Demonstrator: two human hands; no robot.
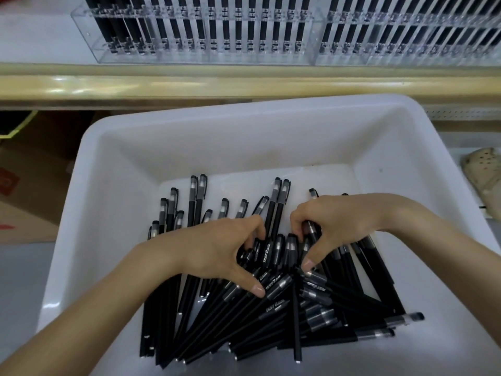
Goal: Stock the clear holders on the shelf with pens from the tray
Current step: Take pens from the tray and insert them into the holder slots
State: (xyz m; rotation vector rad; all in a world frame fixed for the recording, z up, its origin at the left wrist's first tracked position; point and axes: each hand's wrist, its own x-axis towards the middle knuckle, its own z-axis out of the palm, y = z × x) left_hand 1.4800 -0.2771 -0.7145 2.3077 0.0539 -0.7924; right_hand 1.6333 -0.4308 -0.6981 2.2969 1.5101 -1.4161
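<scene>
Both hands gather: left hand [214, 253] and right hand [336, 226] curl fingers round pens [273, 291] heaped in the tray [244, 109] at 6 o'clock. Next, a bunch must rise to the clear holders [86, 33] at 12 o'clock.

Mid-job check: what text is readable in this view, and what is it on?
"TEST": white print on one pen mid-pile; smaller marks after it unreadable.
"TEST": same print on a second pen and a third pen below it.
Upside-down print on a fourth pen: too blurred to be sure.
Red mark on the box at left: unreadable.
Pens in the holders: no text readable.
</scene>
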